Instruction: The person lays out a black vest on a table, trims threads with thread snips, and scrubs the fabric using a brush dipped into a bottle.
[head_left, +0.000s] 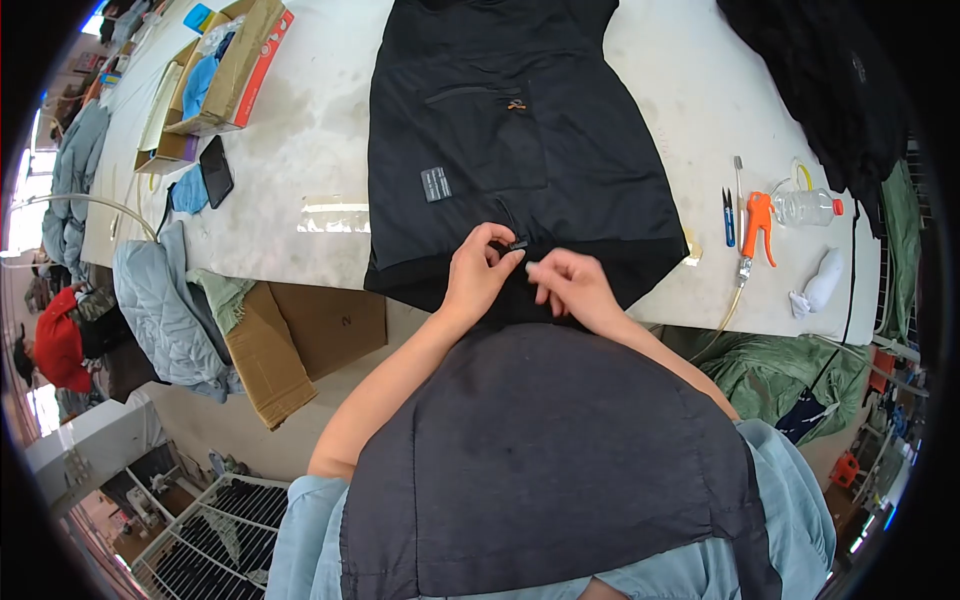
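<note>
A black garment (480,150) lies spread on the white table, inside out by the look of its label and pocket outline. My left hand (476,272) is at its ribbed hem, thumb and forefinger pinching a small black tab (518,244) with a thin cord or strip running up from it. Just to the right, my right hand (576,287) hovers over the hem with fingers curled together. Whether anything tiny sits in those fingers, I cannot make out. A white-printed label (436,184) and a small orange mark (516,104) show on the garment.
On the table's right are an orange air gun (760,225) with a hose, blue-handled snips (729,218), a small brush (739,180), a plastic bottle (805,208) and a dark garment pile (830,80). Leftward lie a phone (216,172) and a cardboard box (240,70).
</note>
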